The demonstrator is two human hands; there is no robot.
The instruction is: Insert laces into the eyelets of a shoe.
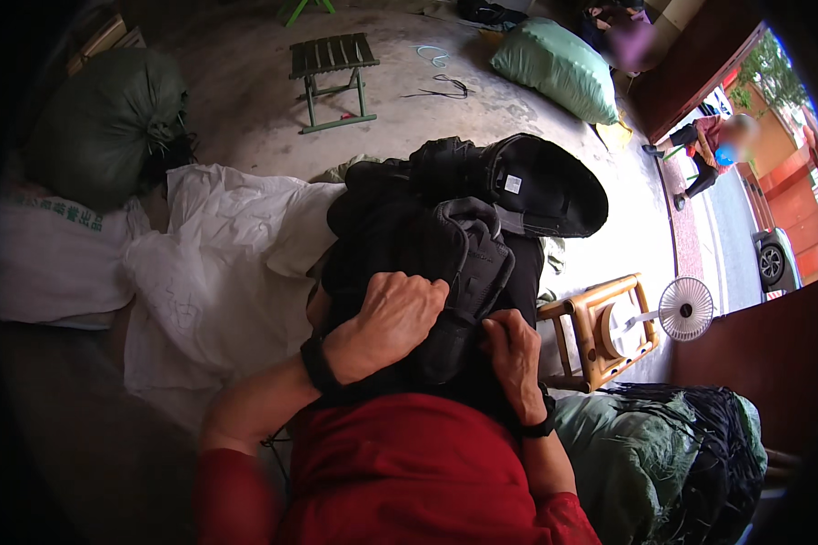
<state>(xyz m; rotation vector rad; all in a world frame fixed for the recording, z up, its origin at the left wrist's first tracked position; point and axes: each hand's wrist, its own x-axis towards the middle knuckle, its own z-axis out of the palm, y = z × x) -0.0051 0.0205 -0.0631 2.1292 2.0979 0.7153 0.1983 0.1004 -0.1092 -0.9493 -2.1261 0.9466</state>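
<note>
On my lap lies a black shoe upper [473,263], its opening facing away from me. My left hand [395,313] is closed at its left side, knuckles up and fingers curled in toward it. At the lower right edge of the same shoe upper, my right hand [513,350] is closed in a pinch. What either hand pinches is too dark to make out against the black. Beyond it rests another black shoe upper [554,186] with its hollow inside showing and a small white label [513,184]. More black pieces lie bunched to its left.
White sacking [218,263] spreads at my left, with a stuffed dark green sack [104,127] behind. A folding stool [332,59] stands ahead. At my right are a bamboo stool [600,336], a small fan [686,309] and black laces [713,445] on green sacking. People sit farther off.
</note>
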